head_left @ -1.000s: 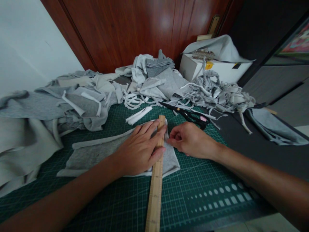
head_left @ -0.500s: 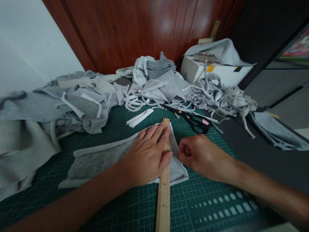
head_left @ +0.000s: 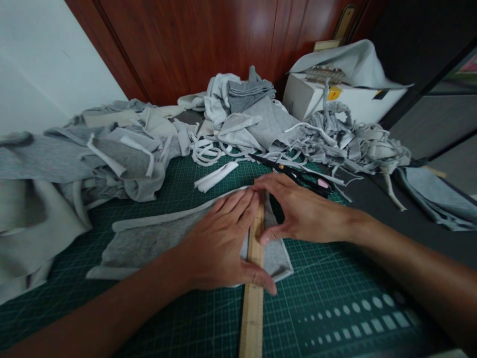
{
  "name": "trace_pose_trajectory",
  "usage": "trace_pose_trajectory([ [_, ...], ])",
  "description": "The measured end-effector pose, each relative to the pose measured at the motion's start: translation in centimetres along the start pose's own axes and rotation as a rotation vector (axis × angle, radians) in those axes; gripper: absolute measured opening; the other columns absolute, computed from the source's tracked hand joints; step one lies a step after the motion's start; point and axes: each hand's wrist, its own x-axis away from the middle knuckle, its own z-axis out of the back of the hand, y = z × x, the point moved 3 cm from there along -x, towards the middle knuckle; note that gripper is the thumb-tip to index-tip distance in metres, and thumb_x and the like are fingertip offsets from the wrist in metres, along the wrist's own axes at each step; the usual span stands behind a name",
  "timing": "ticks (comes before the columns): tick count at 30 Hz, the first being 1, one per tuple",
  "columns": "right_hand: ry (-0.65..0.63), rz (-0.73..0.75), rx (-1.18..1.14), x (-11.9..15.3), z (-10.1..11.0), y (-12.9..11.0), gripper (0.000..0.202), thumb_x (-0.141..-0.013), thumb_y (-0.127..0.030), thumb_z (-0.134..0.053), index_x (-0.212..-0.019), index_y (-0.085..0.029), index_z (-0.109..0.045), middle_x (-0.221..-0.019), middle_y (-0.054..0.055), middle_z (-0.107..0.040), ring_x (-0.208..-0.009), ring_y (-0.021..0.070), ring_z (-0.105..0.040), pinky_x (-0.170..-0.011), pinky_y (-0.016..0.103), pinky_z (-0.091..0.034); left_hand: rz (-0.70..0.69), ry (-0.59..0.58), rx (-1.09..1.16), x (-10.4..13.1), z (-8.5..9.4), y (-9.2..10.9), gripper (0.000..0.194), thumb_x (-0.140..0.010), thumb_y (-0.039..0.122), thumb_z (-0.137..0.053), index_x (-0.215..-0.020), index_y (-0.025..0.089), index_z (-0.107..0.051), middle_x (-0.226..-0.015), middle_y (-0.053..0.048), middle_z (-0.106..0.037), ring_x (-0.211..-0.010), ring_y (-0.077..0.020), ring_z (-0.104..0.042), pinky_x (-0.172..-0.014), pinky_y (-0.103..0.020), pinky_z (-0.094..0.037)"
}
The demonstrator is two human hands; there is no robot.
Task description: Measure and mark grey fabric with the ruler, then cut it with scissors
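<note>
A wooden ruler (head_left: 251,308) lies lengthwise across a grey piece of fabric (head_left: 149,243) with rolled, whitish edges. My left hand (head_left: 219,238) rests flat on the fabric, fingertips at the ruler's left side and thumb spread across the ruler. At the ruler's far end, my right hand (head_left: 301,204) touches it with the fingertips, while its thumb sits lower on the ruler's right side. A wide gap separates that thumb from the fingers. Under both hands is a green gridded cutting mat (head_left: 320,278). Black scissors (head_left: 268,162) lie just beyond my right hand, partly hidden by it.
A rolled white strip (head_left: 216,177) lies beyond the fabric. Heaped grey cloth (head_left: 122,149) covers the left side, and tangled fabric strips (head_left: 328,136) spread at the back right. Behind them stands a white box (head_left: 357,104) with cloth on top, near a reddish-brown wooden door (head_left: 208,40).
My right hand has moved from beside the fabric up and left onto the ruler, its curled fingers now opened out. My left thumb has spread farther across the ruler. The view has shifted slightly.
</note>
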Motion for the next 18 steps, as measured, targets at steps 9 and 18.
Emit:
trace_pose_trajectory([
  [9,-0.073,0.014,0.086,2.2,-1.6,-0.9,0.081,-0.094,-0.046,-0.071,-0.160,-0.011,-0.040,-0.171,0.025,-0.027,-0.161,0.0341,-0.022,-0.127,0.053,-0.033,0.065,0.095,0.071,0.1,1.1,0.4,0.039,-0.102,0.036,-0.056,-0.132,0.011,-0.057,-0.134,-0.017,-0.059,-0.127,-0.0310,-0.054,-0.114,-0.049,-0.047],
  [18,-0.018,-0.026,0.099,2.2,-2.5,-1.3,0.122,-0.079,-0.067,-0.080,-0.165,-0.005,-0.020,-0.169,0.031,-0.028,-0.159,0.0386,-0.025,-0.128,0.055,-0.032,0.053,0.063,0.002,0.2,0.6,0.2,0.060,-0.100,0.036,-0.053,-0.152,0.008,-0.043,-0.159,-0.020,-0.046,-0.149,-0.0339,-0.040,-0.126,-0.054,-0.033],
])
